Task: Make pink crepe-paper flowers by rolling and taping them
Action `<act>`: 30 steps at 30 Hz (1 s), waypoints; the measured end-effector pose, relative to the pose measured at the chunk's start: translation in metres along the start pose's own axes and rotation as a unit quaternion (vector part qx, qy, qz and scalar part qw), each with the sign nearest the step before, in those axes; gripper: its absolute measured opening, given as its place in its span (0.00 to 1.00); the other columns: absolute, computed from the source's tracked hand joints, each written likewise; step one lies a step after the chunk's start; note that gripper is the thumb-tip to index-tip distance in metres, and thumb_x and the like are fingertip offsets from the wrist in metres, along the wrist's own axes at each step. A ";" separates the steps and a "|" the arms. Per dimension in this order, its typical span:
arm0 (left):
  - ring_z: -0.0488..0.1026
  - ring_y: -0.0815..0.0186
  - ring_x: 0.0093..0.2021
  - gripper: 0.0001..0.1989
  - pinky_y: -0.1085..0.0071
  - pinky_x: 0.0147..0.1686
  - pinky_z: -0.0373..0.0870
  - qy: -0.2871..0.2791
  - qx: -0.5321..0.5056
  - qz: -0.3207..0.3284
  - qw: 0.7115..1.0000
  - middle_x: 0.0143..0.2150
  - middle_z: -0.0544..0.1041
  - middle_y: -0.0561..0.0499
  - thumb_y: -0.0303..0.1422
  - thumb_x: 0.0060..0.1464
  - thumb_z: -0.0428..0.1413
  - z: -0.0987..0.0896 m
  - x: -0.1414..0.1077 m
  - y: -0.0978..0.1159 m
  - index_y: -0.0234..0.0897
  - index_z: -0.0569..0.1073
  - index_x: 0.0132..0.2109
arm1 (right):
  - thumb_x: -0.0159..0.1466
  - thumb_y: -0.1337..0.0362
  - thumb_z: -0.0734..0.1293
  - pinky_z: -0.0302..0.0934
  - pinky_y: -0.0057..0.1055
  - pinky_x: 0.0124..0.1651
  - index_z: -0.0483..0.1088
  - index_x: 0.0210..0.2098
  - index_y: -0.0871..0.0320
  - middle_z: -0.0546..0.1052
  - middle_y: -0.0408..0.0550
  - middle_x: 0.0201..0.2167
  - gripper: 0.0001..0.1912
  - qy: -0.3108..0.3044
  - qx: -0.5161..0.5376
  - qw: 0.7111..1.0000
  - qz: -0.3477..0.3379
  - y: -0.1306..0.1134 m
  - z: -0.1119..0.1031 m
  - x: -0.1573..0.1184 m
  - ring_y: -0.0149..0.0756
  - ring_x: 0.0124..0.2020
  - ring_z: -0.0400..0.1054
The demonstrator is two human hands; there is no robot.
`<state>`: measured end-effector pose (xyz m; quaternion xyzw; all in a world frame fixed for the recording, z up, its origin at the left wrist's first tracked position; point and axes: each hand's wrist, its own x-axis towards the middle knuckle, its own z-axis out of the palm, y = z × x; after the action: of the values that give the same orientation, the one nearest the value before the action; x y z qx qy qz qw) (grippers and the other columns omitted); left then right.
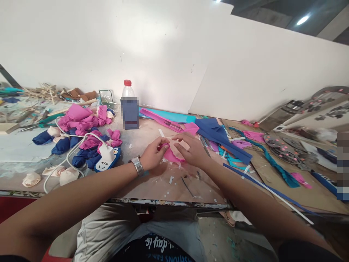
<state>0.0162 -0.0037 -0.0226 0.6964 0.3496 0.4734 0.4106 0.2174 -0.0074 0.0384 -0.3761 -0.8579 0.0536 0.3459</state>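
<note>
A strip of pink fabric [171, 155] hangs between my hands above the worktable [158, 185]. My left hand [155, 154], with a metal watch on its wrist, pinches the upper left end of the strip between thumb and fingers. Just to the right, my right hand [191, 148] is held over the strip's right side, its fingers curved and apart; the strip's lower end passes close to its palm. The fingertips of both hands nearly meet at the top.
Pink and blue fabric bundles [79, 120] and a power strip [107, 160] with a white cable lie left. A red-capped bottle [128, 89] stands behind. Blue fabric [218, 133], a teal braid [272, 163] and a long white strip [283, 200] lie right.
</note>
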 end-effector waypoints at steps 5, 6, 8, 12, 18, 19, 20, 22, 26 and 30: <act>0.72 0.65 0.37 0.08 0.67 0.40 0.68 -0.037 0.032 -0.004 0.999 0.39 0.76 0.50 0.37 0.67 0.52 0.002 -0.003 -0.004 0.38 0.71 0.47 | 0.74 0.65 0.56 0.62 0.48 0.62 0.73 0.48 0.53 0.78 0.50 0.57 0.14 -0.079 -0.038 0.990 -0.106 0.009 0.011 0.062 0.45 0.59 0.70; 0.71 0.65 0.37 0.08 0.67 0.40 0.68 -0.039 0.032 -0.009 0.999 0.38 0.75 0.51 0.36 0.66 0.52 0.002 -0.004 -0.003 0.38 0.70 0.47 | 0.73 0.67 0.55 0.62 0.47 0.61 0.73 0.48 0.53 0.76 0.49 0.61 0.15 -0.102 -0.048 0.986 -0.123 0.013 0.018 0.076 0.44 0.59 0.69; 0.71 0.65 0.37 0.06 0.67 0.39 0.67 -0.041 0.034 -0.013 0.998 0.38 0.74 0.51 0.35 0.65 0.53 0.002 -0.005 0.000 0.39 0.69 0.46 | 0.70 0.72 0.55 0.61 0.47 0.62 0.73 0.47 0.54 0.74 0.48 0.64 0.17 -0.143 -0.060 0.976 -0.150 0.020 0.035 0.104 0.44 0.60 0.69; 0.68 0.66 0.34 0.03 0.68 0.36 0.63 -0.038 0.036 -0.010 0.999 0.35 0.72 0.53 0.32 0.63 0.53 0.000 -0.004 0.006 0.39 0.66 0.43 | 0.65 0.78 0.57 0.59 0.50 0.65 0.74 0.46 0.54 0.71 0.46 0.67 0.20 -0.201 -0.065 0.959 -0.187 0.031 0.075 0.140 0.46 0.65 0.66; 0.66 0.66 0.32 0.04 0.67 0.35 0.61 -0.034 0.035 -0.013 0.999 0.34 0.70 0.54 0.30 0.61 0.54 0.000 -0.002 0.007 0.39 0.65 0.42 | 0.67 0.76 0.59 0.60 0.49 0.67 0.74 0.49 0.57 0.70 0.50 0.67 0.17 -0.235 -0.084 0.944 -0.215 0.037 0.108 0.153 0.45 0.67 0.65; 0.66 0.66 0.33 0.04 0.67 0.35 0.61 -0.034 0.033 -0.010 0.999 0.34 0.70 0.54 0.30 0.61 0.54 0.000 -0.002 0.008 0.39 0.64 0.41 | 0.67 0.76 0.59 0.60 0.49 0.67 0.74 0.49 0.57 0.70 0.51 0.67 0.18 -0.234 -0.082 0.946 -0.209 0.039 0.110 0.154 0.44 0.67 0.65; 0.66 0.66 0.33 0.04 0.68 0.35 0.61 -0.034 0.031 -0.007 0.999 0.34 0.70 0.54 0.30 0.61 0.54 0.000 -0.002 0.008 0.39 0.64 0.41 | 0.66 0.76 0.58 0.60 0.49 0.68 0.74 0.50 0.57 0.70 0.51 0.68 0.19 -0.232 -0.079 0.948 -0.201 0.041 0.111 0.155 0.44 0.67 0.65; 0.65 0.67 0.32 0.04 0.68 0.35 0.60 -0.036 0.028 -0.006 0.999 0.34 0.69 0.55 0.30 0.61 0.54 0.000 -0.002 0.009 0.40 0.64 0.40 | 0.66 0.77 0.58 0.60 0.50 0.68 0.74 0.51 0.58 0.69 0.52 0.68 0.20 -0.228 -0.072 0.953 -0.189 0.043 0.111 0.157 0.45 0.68 0.65; 0.66 0.67 0.32 0.05 0.68 0.35 0.61 -0.033 0.017 -0.018 0.999 0.33 0.70 0.55 0.30 0.61 0.55 0.001 -0.001 0.004 0.40 0.64 0.41 | 0.65 0.77 0.58 0.60 0.49 0.67 0.74 0.53 0.57 0.68 0.51 0.69 0.22 -0.213 -0.056 0.961 -0.170 0.042 0.105 0.156 0.45 0.68 0.64; 0.69 0.67 0.35 0.05 0.69 0.36 0.64 -0.006 -0.040 -0.032 0.999 0.36 0.72 0.53 0.29 0.63 0.52 0.002 0.002 -0.006 0.40 0.64 0.45 | 0.67 0.74 0.58 0.62 0.47 0.65 0.74 0.52 0.56 0.72 0.51 0.65 0.20 -0.157 -0.014 0.978 -0.138 0.033 0.085 0.142 0.44 0.65 0.66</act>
<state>0.0186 -0.0002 -0.0273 0.6704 0.3505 0.4696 0.4551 0.1157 0.1270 0.0414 -0.2458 -0.9458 0.0518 0.2060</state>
